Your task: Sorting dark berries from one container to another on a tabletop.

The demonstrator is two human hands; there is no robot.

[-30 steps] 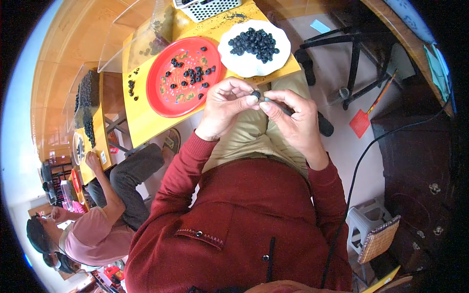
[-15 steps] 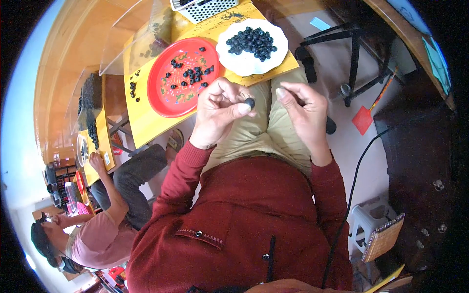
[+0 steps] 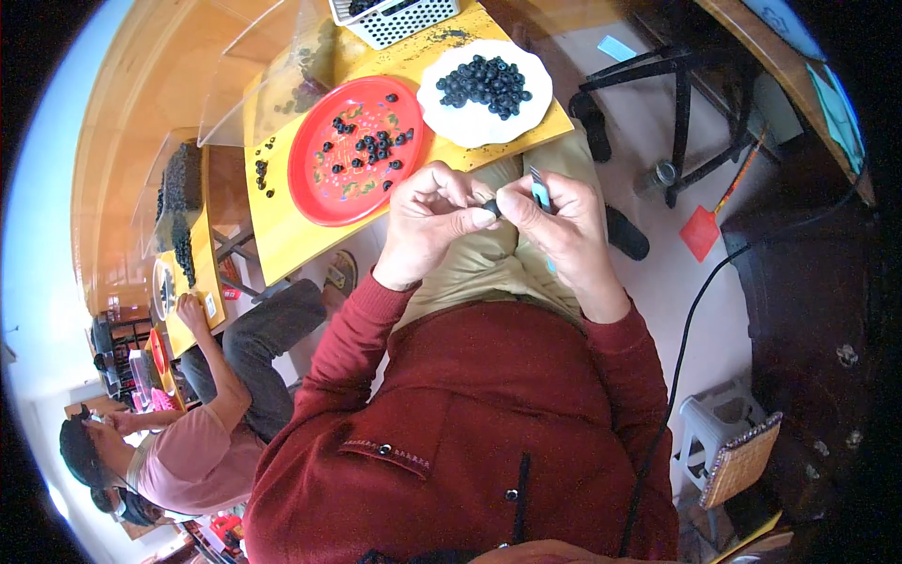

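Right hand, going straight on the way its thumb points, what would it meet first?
Most likely the dark piece pinched in the left hand, right at the right hand's thumb tip; depth is unclear, so they may already touch.

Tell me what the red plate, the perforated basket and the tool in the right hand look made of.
Red plate: smooth, probably plastic, from its evenly coloured rim; enamelled metal possible. Basket: likely matte moulded plastic, plain white with regular holes. Tool: pale blue handle, perhaps plastic, finish unclear; grey pointed tip, apparently metal.
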